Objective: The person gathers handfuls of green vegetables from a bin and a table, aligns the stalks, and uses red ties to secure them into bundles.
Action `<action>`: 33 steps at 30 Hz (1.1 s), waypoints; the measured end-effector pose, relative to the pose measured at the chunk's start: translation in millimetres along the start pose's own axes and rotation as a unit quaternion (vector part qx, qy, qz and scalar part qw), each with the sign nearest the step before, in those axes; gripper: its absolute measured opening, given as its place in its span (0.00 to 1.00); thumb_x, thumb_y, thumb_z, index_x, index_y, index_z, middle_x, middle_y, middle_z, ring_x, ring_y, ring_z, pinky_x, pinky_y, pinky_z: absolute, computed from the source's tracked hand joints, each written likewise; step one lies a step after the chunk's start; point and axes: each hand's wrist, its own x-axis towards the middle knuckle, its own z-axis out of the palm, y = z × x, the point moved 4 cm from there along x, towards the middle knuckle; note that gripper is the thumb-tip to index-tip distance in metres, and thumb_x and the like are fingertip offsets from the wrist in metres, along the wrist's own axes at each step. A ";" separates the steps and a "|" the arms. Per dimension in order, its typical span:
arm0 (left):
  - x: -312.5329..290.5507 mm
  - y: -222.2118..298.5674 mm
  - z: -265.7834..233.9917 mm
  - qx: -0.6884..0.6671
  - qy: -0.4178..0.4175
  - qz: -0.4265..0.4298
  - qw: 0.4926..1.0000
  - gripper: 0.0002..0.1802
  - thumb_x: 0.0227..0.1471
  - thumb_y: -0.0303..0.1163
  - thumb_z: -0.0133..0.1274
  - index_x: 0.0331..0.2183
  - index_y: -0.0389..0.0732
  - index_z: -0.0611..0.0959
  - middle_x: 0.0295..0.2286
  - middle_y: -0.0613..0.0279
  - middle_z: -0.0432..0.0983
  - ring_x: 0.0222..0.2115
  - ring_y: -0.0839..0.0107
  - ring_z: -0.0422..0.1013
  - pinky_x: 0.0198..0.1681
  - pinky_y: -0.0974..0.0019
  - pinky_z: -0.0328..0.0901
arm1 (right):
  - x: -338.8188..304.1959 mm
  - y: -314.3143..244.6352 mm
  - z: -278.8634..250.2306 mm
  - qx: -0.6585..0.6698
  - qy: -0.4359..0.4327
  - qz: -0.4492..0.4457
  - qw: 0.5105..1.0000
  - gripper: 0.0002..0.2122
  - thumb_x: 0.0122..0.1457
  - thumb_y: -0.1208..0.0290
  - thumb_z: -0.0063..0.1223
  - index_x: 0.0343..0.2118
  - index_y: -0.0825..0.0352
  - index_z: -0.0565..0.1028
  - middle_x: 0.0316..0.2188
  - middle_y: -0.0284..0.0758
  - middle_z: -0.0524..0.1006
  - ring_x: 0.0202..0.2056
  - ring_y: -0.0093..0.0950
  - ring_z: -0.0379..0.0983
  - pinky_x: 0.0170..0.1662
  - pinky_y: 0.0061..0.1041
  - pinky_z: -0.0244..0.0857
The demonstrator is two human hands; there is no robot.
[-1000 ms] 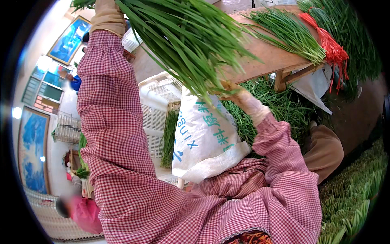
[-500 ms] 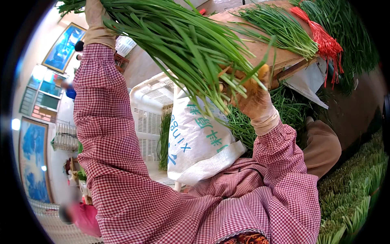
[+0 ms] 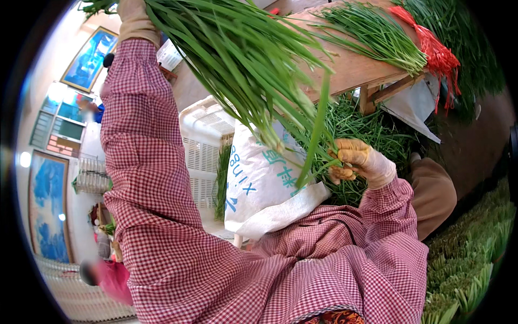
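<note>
Where the view begins at far left, a person in a pink top (image 3: 114, 281) sits low beneath a framed blue picture (image 3: 50, 208), well apart from the work. Next comes the left hand (image 3: 133, 11), gloved and cut by the upper edge; its fingers are mostly out of sight, but the garlic-chive bunch (image 3: 226, 65) hangs from it, gripped. That bunch is the long thing between the hands — its axis slants from upper left down to lower right, leaf tips beyond the left hand, pale cut ends nearer the right. Below it stand a white plastic crate (image 3: 198, 156) and a white woven sack (image 3: 253, 194), the latter under the pale ends. Just right of those ends, the right hand (image 3: 369, 163) has its fingers curled together, pinching a few thin strands (image 3: 331, 154) — one broad blade crosses the gap beside them. Behind this hand lies a heap of loose chives (image 3: 372, 129). Farther right, the wooden tabletop (image 3: 337, 81) carries a smaller chive bunch (image 3: 386, 40), with red ties (image 3: 437, 51) against its stem ends.
</note>
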 end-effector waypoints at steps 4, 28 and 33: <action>53.3 -23.6 -36.0 -0.096 -0.075 -0.009 0.993 0.11 0.49 0.36 0.41 0.18 0.45 0.70 0.14 0.68 0.64 0.15 0.73 0.63 0.19 0.70 0.60 | -61.5 63.9 -96.6 -0.426 0.234 0.294 0.823 0.17 0.54 0.60 0.44 0.42 0.67 0.67 0.36 0.38 0.69 0.36 0.29 0.67 0.41 0.29 0.61; -20.2 -8.9 -6.8 -0.110 -0.085 -0.110 0.984 0.15 0.54 0.35 0.35 0.28 0.37 0.73 0.26 0.58 0.72 0.27 0.67 0.69 0.33 0.65 0.66 | 70.3 -16.5 7.0 -0.035 0.144 -0.326 0.934 0.17 0.53 0.66 0.49 0.46 0.62 0.66 0.42 0.35 0.70 0.42 0.30 0.67 0.42 0.28 0.63; -5.5 0.4 -28.3 -0.161 -0.186 -0.150 0.958 0.14 0.55 0.32 0.34 0.31 0.34 0.72 0.31 0.57 0.72 0.31 0.67 0.70 0.37 0.65 0.67 | 73.4 -42.2 27.4 -0.090 0.262 -0.270 0.922 0.12 0.56 0.70 0.47 0.42 0.67 0.69 0.39 0.33 0.72 0.40 0.24 0.68 0.41 0.24 0.63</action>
